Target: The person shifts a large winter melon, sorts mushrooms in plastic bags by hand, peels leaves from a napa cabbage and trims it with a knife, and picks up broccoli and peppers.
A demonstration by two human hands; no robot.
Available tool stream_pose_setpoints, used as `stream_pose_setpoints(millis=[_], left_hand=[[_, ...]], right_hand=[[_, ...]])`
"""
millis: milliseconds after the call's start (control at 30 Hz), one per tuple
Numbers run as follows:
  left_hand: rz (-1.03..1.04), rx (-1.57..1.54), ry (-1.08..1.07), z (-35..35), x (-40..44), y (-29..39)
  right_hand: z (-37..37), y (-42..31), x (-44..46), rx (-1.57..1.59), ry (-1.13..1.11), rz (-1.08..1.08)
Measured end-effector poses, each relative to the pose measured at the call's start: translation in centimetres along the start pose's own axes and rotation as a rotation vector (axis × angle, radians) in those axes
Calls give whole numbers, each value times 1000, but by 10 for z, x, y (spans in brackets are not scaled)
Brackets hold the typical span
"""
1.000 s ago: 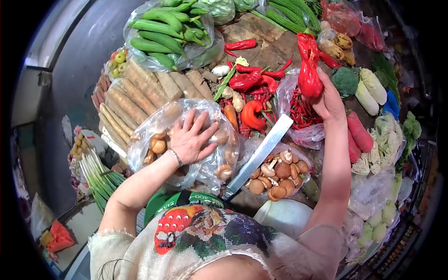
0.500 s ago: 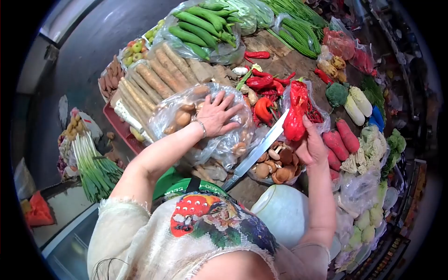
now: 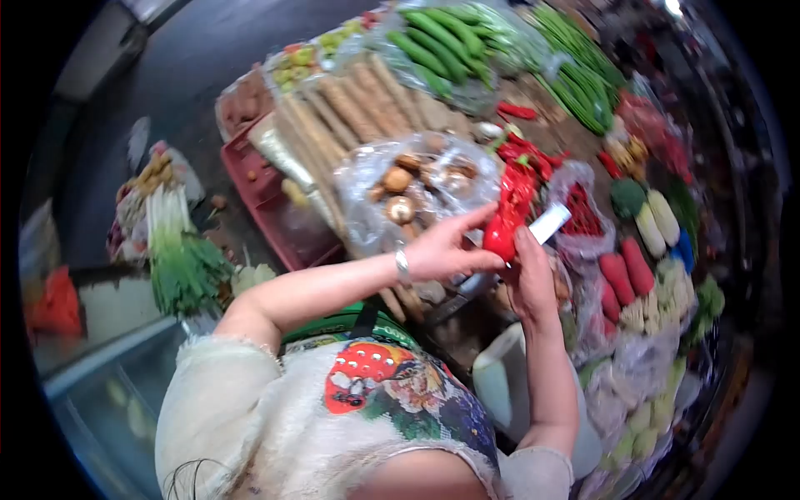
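A shiny, wrinkled red pepper (image 3: 505, 221) is held up over the produce between both hands. My right hand (image 3: 533, 279) grips its lower end from the right. My left hand (image 3: 446, 247), with a bracelet at the wrist, has its thumb and fingers around the pepper's left side. Behind my right hand shows the pale end of a long knife blade (image 3: 550, 223); my hands hide much of the rest. Just beyond my left hand lies a clear plastic bag of mushrooms (image 3: 400, 208). More red peppers (image 3: 546, 162) lie past the held one.
Long brown roots (image 3: 358, 108) lie beyond the mushrooms, beside a red crate (image 3: 250, 179). Green gourds (image 3: 433, 50) sit farther back. To the right are a bag of small red chillies (image 3: 577, 208), broccoli (image 3: 627, 198) and red radishes (image 3: 637, 265). Leeks (image 3: 179, 242) stand at the left.
My left hand has left the mushroom bag and moved right to the red pepper. My right hand still holds the pepper, now lower in front of me. The view has shifted.
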State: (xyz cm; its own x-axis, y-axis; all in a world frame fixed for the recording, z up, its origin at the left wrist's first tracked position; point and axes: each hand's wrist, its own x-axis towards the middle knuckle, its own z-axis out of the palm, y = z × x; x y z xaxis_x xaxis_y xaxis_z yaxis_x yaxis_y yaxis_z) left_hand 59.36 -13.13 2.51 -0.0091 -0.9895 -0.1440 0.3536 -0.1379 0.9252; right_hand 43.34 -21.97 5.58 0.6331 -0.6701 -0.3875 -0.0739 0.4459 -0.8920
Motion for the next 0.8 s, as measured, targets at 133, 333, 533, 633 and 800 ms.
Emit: stream_pose_setpoints(millis=[133, 333, 533, 633, 800], left_hand=[[60, -223, 129, -6, -44, -12], [182, -390, 360, -4, -111, -35], [182, -485, 586, -5, -183, -65], [230, -488, 665, -7, -201, -83], [164, -614, 789, -14, -224, -82]], right_hand=[[36, 7, -14, -172, -83, 16], [57, 26, -23, -311, -395, 18], [78, 51, -29, -417, -635, 160], [100, 76, -30, -520, -750, 74], [152, 90, -40, -779, -705, -53]])
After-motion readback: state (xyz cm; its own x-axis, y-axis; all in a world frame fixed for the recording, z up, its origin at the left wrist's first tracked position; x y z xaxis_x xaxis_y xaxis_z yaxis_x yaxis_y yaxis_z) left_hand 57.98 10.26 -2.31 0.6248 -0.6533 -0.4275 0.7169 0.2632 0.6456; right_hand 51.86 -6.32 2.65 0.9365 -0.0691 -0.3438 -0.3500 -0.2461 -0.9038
